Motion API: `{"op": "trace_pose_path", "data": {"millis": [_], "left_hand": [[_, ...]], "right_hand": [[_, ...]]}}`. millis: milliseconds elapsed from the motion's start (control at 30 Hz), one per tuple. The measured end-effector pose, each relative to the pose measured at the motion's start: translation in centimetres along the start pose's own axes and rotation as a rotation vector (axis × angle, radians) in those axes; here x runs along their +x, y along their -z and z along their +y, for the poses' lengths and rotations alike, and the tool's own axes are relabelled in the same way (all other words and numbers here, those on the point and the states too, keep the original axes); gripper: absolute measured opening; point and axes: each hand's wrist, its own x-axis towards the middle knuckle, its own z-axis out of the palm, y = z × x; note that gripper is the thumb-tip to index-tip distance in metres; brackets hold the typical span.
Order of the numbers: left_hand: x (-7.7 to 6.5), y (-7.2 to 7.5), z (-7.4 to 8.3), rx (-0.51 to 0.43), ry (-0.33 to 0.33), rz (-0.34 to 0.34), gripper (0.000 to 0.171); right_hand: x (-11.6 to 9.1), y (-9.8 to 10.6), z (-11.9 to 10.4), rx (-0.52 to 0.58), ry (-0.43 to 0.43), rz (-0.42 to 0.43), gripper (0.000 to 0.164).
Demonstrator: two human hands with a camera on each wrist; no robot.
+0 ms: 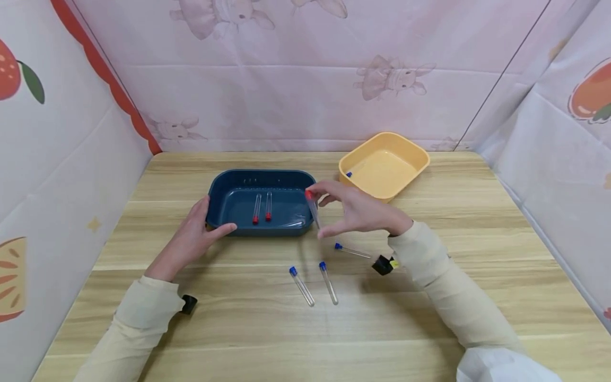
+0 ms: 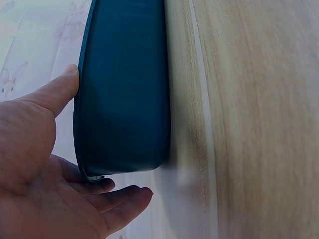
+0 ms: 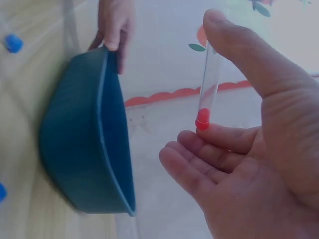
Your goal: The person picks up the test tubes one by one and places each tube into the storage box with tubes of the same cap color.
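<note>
A: What's the right hand (image 1: 360,207) doing?

B: Pinching a red-capped tube (image 1: 313,209) end to end, thumb at the rounded tip, a finger at the cap, just beside the blue tray (image 1: 260,232), at its right end.

A: And the left hand (image 1: 188,241)?

B: Fingers spread around the tray's left end, touching it.

A: What worries you?

B: That pinch seems to bear on the ends alone — squeeze unevenly and the smooth tube could shoot out sideways. Sinking too low, the hand might brush the nearest blue-capped tube (image 1: 354,251) on the bench (image 1: 238,318) and set it rolling.

A: The count?

B: Three red-capped tubes: one pinched, two in the blue tray. Blue-capped, three on the bench; a fourth blue cap (image 1: 349,174) sits in the yellow tray (image 1: 386,172) — its tube barely shows. Two trays.
</note>
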Motion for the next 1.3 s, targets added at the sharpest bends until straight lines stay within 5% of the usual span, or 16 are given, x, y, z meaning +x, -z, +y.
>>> {"op": "trace_pose_path", "data": {"millis": [700, 1300], "left_hand": [[0.0, 0.0, -0.1, 0.006, -0.003, 0.007, 0.114], [-0.1, -0.3, -0.5, -0.005, -0.028, 0.022, 0.112]], "right_hand": [[5.0, 1.4, 2.3, 0.048, -0.19, 0.024, 0.083], [9.0, -1.4, 4.9, -0.083, -0.234, -0.042, 0.087]]}}
